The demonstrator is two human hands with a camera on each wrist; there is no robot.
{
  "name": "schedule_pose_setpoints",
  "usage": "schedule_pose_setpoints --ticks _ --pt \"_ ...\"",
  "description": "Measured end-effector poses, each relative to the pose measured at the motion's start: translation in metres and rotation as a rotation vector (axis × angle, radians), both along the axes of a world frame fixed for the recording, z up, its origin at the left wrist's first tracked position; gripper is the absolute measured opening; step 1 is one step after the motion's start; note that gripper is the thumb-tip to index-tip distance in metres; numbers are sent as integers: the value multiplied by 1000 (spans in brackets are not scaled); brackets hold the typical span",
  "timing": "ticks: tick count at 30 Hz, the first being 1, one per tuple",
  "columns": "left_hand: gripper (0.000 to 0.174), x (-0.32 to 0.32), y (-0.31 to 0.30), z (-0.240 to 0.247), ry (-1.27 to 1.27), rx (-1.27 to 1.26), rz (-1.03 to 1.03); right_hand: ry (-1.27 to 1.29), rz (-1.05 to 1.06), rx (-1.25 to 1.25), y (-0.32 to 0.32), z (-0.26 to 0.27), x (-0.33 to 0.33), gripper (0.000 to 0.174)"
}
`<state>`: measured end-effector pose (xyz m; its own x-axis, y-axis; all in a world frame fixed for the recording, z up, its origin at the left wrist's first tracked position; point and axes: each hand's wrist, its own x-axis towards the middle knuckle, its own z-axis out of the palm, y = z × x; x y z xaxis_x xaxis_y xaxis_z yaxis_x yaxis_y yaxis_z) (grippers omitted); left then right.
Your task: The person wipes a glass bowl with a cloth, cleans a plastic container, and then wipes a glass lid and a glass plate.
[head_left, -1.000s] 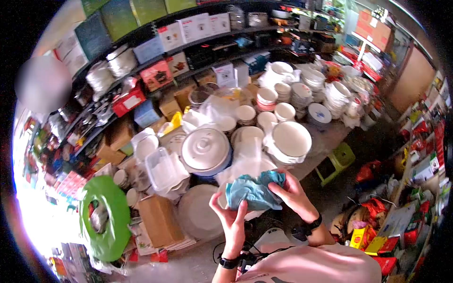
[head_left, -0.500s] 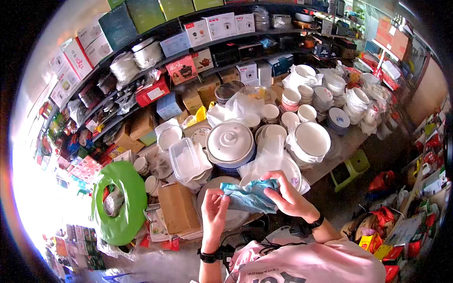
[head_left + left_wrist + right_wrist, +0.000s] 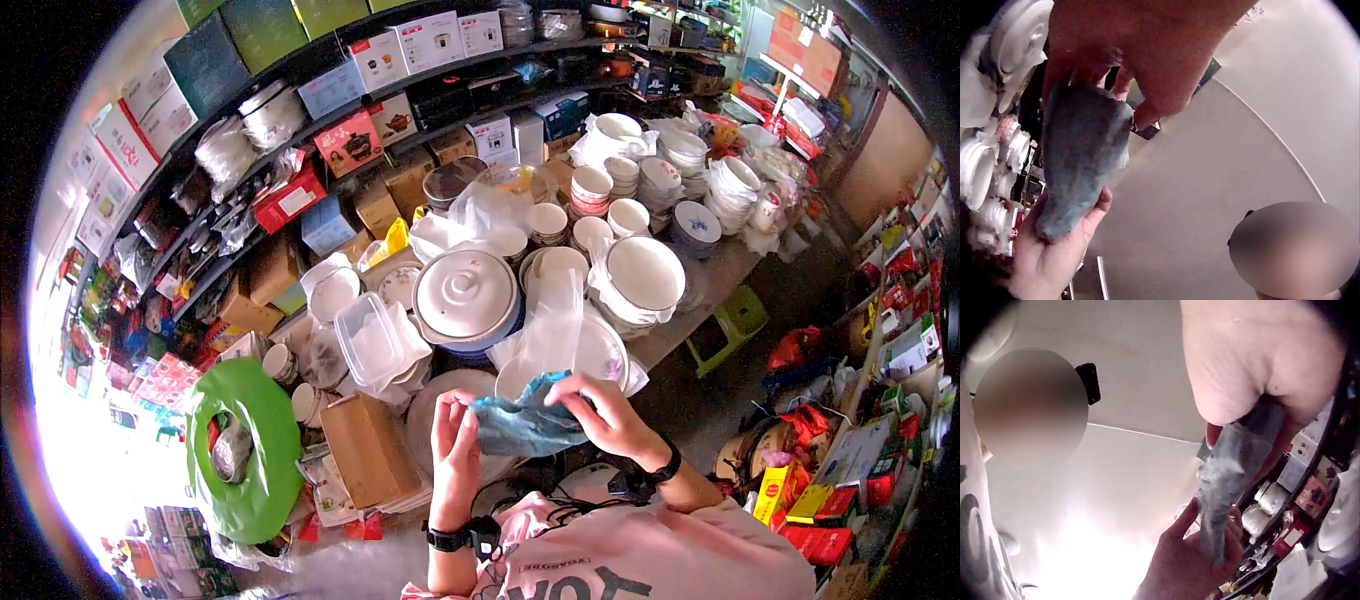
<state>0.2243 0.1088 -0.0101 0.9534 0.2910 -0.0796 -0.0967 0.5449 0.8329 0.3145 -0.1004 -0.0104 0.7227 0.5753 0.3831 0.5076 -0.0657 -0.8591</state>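
A crumpled blue-green cloth (image 3: pixel 525 418) is stretched between both hands, above the near edge of a crowded table. In the head view the left hand (image 3: pixel 458 440) pinches its left end, and the right hand (image 3: pixel 610 425) grips its upper right part. The left wrist view shows the cloth (image 3: pixel 1085 144) hanging from the left hand (image 3: pixel 1141 50), with the right hand (image 3: pixel 1054 250) at its lower end. In the right wrist view the cloth (image 3: pixel 1225 469) runs from the right hand (image 3: pixel 1260 362) down to the left hand (image 3: pixel 1191 562).
Below and beyond the hands are a lidded pot (image 3: pixel 466 292), a clear plastic box (image 3: pixel 370 340), a brown carton (image 3: pixel 368 450) and stacked white bowls (image 3: pixel 645 278). A green ring-shaped item (image 3: pixel 245 500) lies at left; a green stool (image 3: pixel 730 325) stands at right. Boxed goods line shelves behind.
The cloth has gone from bunched up to more spread out between the hands. The left hand has shifted slightly left relative to the cloth, and the head view has swung about.
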Motion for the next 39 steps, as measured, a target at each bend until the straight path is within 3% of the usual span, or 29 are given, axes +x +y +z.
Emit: schedule_pose_setpoints --ticks 1,3,7,11,13,15,20,23,24,29,36,39 --pt "10 -3 6 -2 3 -1 6 48 144 -87 2 4 0 20" --pt "6 -12 19 -8 -2 361 77 33 102 -39 20 13 -8 13" --pt "7 -25 32 -13 -56 347 310 7 125 -127 40 30 -19 13" --pt "9 -43 50 -10 -108 419 360 95 100 -146 57 19 -28 13" --pt "9 -49 56 -5 -95 431 377 -65 50 -158 65 12 -28 12" --pt "9 -55 61 -4 -110 503 424 -32 74 -81 71 10 -33 14" --pt "9 -66 70 -12 -96 579 426 -116 67 -307 80 9 -43 19" --pt "9 -68 69 -12 -132 599 446 -116 190 -193 84 6 -44 24" --pt "9 -69 68 -12 -152 609 455 43 229 -204 84 9 -49 27" --pt "9 -85 73 -16 -95 584 308 -35 259 -201 80 2 -50 21" --pt "11 -109 76 -15 -115 980 292 -129 211 -242 70 -16 -58 18" --pt "12 -119 69 -14 -183 1044 185 -140 266 -367 70 -35 -66 27"
